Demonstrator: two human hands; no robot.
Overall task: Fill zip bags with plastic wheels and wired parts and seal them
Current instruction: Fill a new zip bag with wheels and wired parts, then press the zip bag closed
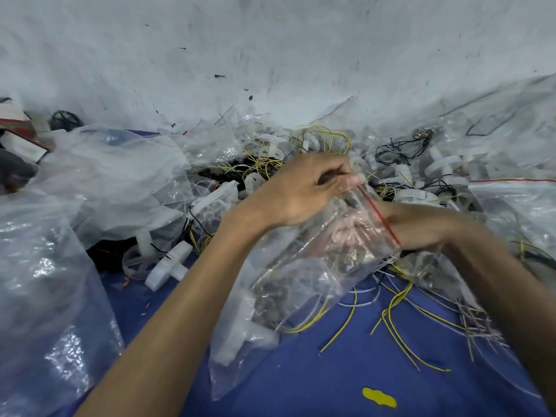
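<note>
The left forearm leads to the left hand (301, 191), fingertips pinching the upper end of the red strip (379, 213) on a zip bag (301, 275). The right hand (421, 227), blurred, grips the strip's lower end. Below both sets of fingers the bag sags onto the blue table (301, 386), holding a white wheel (237, 335) and yellow wires (316, 319).

Bare blue surface (301, 383) lies open near the front. A heap of wheels and wires (400, 176) blocks the back, crumpled clear bags (45, 281) crowd the left, loose yellow wires (400, 311) straggle right.
</note>
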